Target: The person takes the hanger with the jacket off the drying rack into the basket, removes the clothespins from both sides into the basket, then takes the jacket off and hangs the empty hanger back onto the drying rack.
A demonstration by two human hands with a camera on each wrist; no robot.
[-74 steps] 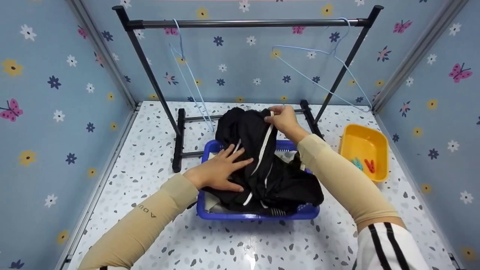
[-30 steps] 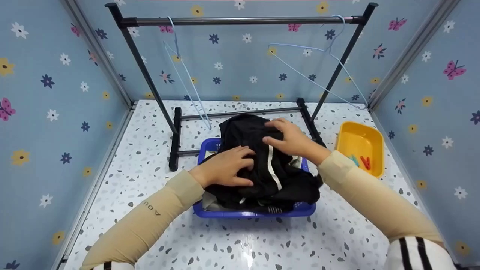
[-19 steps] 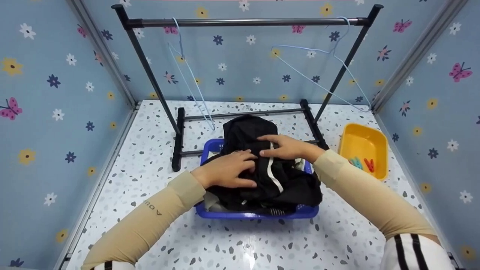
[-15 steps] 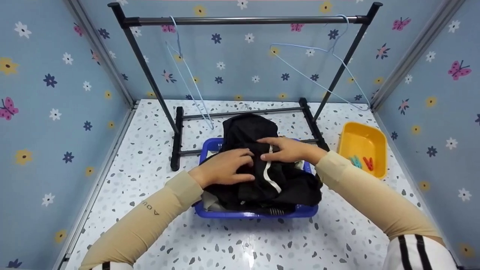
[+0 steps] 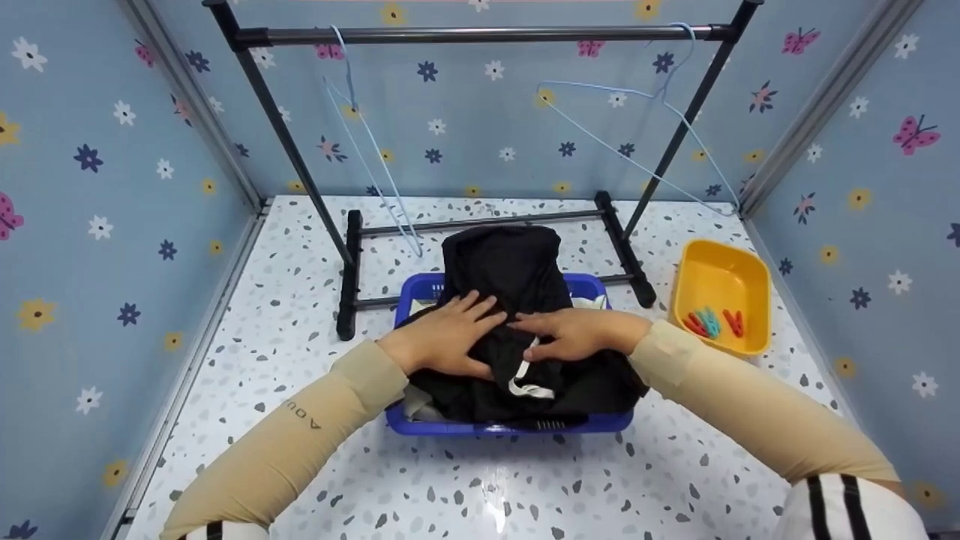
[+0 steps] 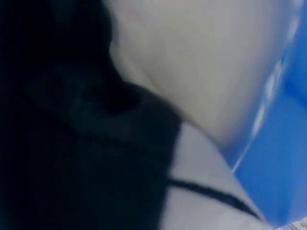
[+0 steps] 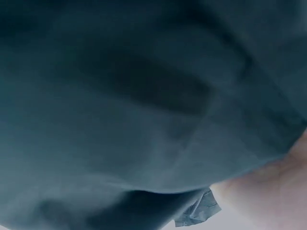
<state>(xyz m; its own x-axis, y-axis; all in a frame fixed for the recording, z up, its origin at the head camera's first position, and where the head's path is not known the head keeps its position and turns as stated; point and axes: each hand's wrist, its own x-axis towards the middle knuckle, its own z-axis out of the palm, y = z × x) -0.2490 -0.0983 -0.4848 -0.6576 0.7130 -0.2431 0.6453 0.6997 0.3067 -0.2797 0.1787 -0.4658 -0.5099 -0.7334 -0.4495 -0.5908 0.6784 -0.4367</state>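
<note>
A black garment with white strips point(image 5: 510, 262) lies bunched over a blue plastic basket point(image 5: 510, 430), its far part draped past the back rim. Spread fingers of my left hand point(image 5: 446, 337) rest on the garment's left side. My right hand point(image 5: 574, 334) lies on it at the right, fingers fairly straight, thumb beside a white strip point(image 5: 532, 390). Dark cloth point(image 6: 72, 143) and pale fabric point(image 6: 192, 57) fill most of the left wrist view. In the right wrist view, dark cloth point(image 7: 144, 134) covers most of the picture, with part of the hand point(image 7: 268, 196) at lower right.
Behind the basket stands a black garment rack point(image 5: 480, 35) with two light-blue wire hangers, one at the left point(image 5: 379, 161) and one at the right point(image 5: 600, 135). A yellow tub point(image 5: 720, 277) on the speckled floor point(image 5: 300, 480) holds red and teal clothespins point(image 5: 709, 322).
My right hand has come down from the garment's upper edge toward the basket's middle. The white strip now lies lower and curled. My left hand has stayed on the left side, its fingers spread again.
</note>
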